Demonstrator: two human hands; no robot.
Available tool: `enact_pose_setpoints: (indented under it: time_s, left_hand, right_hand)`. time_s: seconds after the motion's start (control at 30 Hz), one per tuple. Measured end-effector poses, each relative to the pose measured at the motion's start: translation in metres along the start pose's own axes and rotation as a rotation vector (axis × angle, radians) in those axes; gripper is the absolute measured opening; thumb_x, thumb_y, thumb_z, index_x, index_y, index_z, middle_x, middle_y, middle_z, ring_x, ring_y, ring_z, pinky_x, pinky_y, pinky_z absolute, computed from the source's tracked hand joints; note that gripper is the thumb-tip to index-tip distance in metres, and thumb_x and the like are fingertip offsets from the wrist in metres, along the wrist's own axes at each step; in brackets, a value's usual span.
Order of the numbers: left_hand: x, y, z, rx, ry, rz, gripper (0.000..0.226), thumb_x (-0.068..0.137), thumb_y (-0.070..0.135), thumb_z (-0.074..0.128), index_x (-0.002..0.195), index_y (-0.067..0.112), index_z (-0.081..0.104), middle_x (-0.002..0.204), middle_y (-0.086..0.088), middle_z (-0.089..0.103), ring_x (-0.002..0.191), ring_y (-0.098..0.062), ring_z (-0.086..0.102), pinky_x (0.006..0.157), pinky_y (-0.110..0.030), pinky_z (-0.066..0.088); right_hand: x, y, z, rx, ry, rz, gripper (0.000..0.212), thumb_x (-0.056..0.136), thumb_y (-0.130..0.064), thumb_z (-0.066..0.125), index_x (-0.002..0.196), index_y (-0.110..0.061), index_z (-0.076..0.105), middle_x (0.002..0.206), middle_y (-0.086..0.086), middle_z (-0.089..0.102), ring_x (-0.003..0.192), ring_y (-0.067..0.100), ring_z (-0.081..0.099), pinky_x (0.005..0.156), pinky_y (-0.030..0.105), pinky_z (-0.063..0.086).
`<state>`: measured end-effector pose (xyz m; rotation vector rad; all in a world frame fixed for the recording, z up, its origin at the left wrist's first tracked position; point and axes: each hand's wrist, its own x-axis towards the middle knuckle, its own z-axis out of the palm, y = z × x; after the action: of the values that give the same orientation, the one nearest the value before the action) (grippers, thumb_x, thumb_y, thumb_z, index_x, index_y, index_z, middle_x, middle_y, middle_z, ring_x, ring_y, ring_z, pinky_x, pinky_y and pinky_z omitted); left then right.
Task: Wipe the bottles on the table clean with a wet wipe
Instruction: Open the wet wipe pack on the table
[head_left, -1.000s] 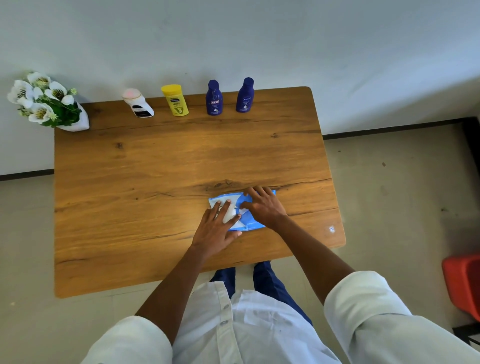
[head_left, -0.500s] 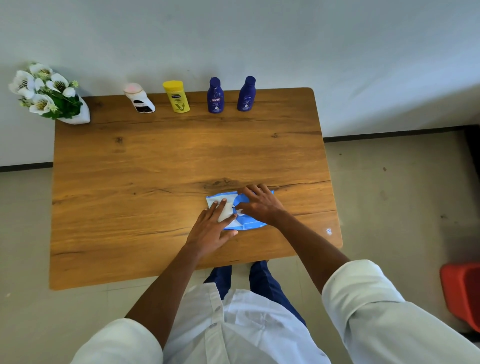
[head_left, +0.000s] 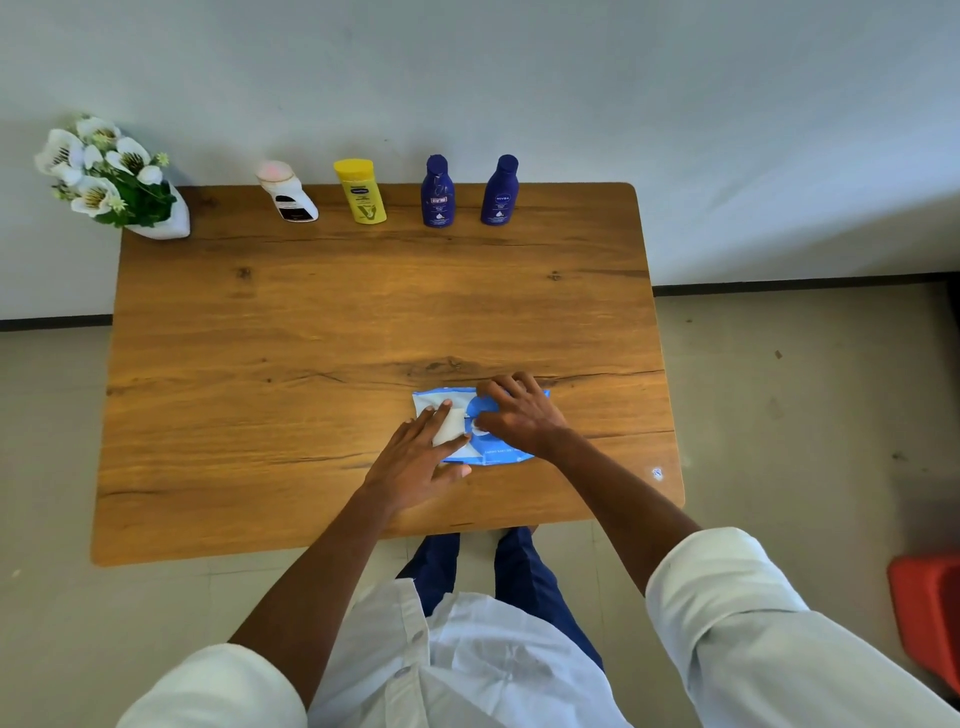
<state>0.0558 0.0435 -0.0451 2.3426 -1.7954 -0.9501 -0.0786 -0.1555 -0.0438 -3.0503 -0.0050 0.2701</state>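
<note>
A blue wet wipe pack lies flat on the wooden surface, near the front edge and a little right of the middle. Both hands rest on it. The left hand lies palm down over the pack's left end, fingers spread, with a white wipe or flap showing between its fingers; whether it pinches this I cannot tell. The right hand covers the pack's right part, fingers bent and pressing down, thumb at the pack's middle.

Along the back edge four bottles stand in a row, well apart from the hands: a white bottle with a pink cap, leaning, then a yellow bottle, then two dark blue Nivea bottles. At the back left corner sits a white vase of white flowers.
</note>
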Motion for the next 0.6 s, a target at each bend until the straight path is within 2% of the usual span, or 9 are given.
enact_pose_setpoints:
  time_s: [0.07,0.17,0.23,0.37,0.47,0.6]
  left_hand:
    - [-0.0012,0.0005,0.0015,0.002,-0.012,-0.009,0.092,0.083,0.085,-0.001,0.151,0.038,0.04,0.169,-0.005,0.0,0.155,-0.031,0.012,0.122,-0.05,0.022]
    - [-0.0025,0.0022,0.003,0.012,-0.017,-0.019,0.092,0.083,0.085,-0.001,0.152,0.038,0.037,0.169,-0.005,-0.003,0.155,-0.032,0.011,0.122,-0.05,0.022]
    - [-0.0016,0.0032,0.0038,0.022,-0.026,-0.027,0.092,0.082,0.085,-0.001,0.153,0.039,0.035,0.169,-0.004,-0.005,0.155,-0.031,0.009,0.122,-0.05,0.021]
    - [-0.0025,0.0049,0.0034,0.037,0.0,-0.031,0.086,0.086,0.082,0.005,0.152,0.038,0.039,0.169,-0.006,0.0,0.154,-0.032,0.014,0.121,-0.051,0.024]
    - [-0.0036,0.0051,0.0047,0.044,0.011,-0.031,0.085,0.087,0.081,0.006,0.151,0.037,0.04,0.169,-0.007,0.003,0.154,-0.033,0.017,0.12,-0.051,0.026]
    - [-0.0068,0.0047,0.01,0.065,0.035,-0.029,0.071,0.093,0.074,0.023,0.152,0.036,0.039,0.169,-0.009,0.006,0.153,-0.033,0.017,0.119,-0.052,0.029]
  right_hand:
    - [0.0014,-0.0013,0.0054,-0.007,0.035,0.006,0.031,0.089,-0.026,0.041,0.091,-0.031,0.072,0.117,0.009,0.059,0.107,0.032,0.056,0.09,0.047,0.04]
    - [0.0013,-0.0031,0.0107,-0.015,0.089,0.011,0.016,0.088,-0.018,0.06,0.093,-0.028,0.072,0.109,0.007,0.059,0.1,0.03,0.057,0.085,0.044,0.042]
    - [-0.0003,-0.0022,0.0119,0.025,0.129,0.036,0.014,0.084,-0.017,0.069,0.091,-0.028,0.072,0.105,0.005,0.059,0.097,0.027,0.058,0.083,0.043,0.043]
    - [-0.0033,-0.0033,0.0091,0.165,0.193,0.143,0.011,0.083,-0.021,0.075,0.088,-0.03,0.073,0.099,0.002,0.059,0.092,0.026,0.058,0.082,0.04,0.042]
    - [-0.0043,-0.0043,0.0086,0.259,0.221,0.207,0.011,0.08,-0.023,0.081,0.087,-0.028,0.074,0.099,0.002,0.062,0.09,0.028,0.061,0.077,0.041,0.048]
    - [-0.005,-0.0047,0.0082,0.32,0.227,0.242,0.011,0.083,-0.026,0.08,0.093,-0.026,0.074,0.103,0.003,0.064,0.093,0.028,0.063,0.077,0.04,0.051]
